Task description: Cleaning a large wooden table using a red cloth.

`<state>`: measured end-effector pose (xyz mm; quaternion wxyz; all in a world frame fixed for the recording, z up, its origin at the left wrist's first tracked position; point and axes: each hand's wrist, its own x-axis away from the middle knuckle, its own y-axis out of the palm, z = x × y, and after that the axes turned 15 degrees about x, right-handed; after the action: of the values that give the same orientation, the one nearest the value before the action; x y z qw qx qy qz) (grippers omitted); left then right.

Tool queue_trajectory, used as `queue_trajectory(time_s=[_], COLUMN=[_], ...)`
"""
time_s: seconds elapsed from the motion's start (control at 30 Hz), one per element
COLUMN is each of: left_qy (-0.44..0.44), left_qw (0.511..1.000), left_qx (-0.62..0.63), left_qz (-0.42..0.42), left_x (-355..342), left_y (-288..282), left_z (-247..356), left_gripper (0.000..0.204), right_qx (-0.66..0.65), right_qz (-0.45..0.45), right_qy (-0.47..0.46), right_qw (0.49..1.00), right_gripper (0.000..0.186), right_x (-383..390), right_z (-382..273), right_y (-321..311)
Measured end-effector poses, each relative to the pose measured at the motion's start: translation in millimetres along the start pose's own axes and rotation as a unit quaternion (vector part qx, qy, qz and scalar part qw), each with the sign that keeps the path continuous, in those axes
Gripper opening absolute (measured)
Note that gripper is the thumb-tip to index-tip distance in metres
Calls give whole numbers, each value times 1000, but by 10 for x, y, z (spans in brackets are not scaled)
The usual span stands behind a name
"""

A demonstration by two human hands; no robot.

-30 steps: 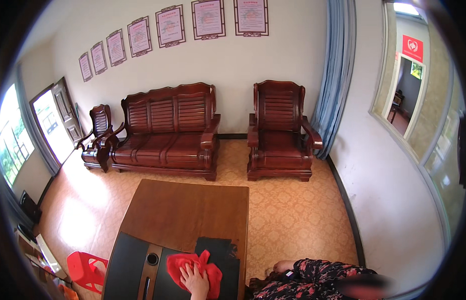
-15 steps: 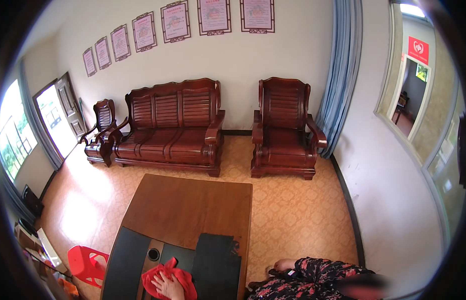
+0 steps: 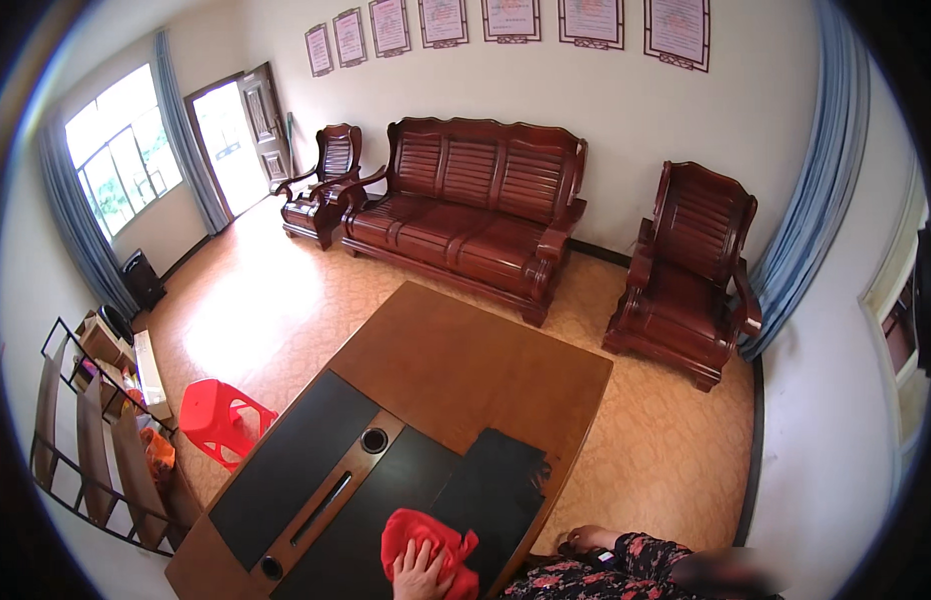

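My left hand (image 3: 419,568) lies over a crumpled red cloth (image 3: 454,548), holding it against the black panels near the close part of a brown wooden desk (image 3: 471,350). Its fingers are spread over the fabric. A dark torn-edged patch (image 3: 491,475) covers the desk's right side, beside the cloth. Two round holes and a slot run along a wooden strip to the left. At the lower right, just past the desk edge, my right hand (image 3: 591,538) shows at the end of a floral sleeve; its fingers are too small and obscured to read.
A red plastic stool (image 3: 211,410) and a metal-framed shelf (image 3: 96,450) with boxes stand left of the desk. A wooden sofa (image 3: 456,210) and two armchairs (image 3: 686,290) line the back wall. An open door (image 3: 261,125), window and curtains are behind; a wall closes off the right.
The view has swung left, showing more shelf and desk. My left hand has slid the red cloth leftward, then nearer to me along the black panels. My right hand has barely moved.
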<state>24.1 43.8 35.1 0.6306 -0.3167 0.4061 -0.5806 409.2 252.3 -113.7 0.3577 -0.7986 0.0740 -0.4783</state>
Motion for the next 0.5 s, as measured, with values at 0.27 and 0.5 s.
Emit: queue_trajectory(time_s=[0.27,0.5], left_qy=[-210,-371], left_qw=[959,903], left_qx=[-72,-49], left_qz=[175,213], left_x=[-811,-1816], left_y=[-163,-3], left_z=[-767,-831], left_gripper=[60,59], right_qx=[-42,-85], right_qz=[-64,-40], right_qy=[84,58], right_qw=[994,994], right_gripper=[37,33], right_x=[57,94], right_z=[158,230], right_y=[-32,59])
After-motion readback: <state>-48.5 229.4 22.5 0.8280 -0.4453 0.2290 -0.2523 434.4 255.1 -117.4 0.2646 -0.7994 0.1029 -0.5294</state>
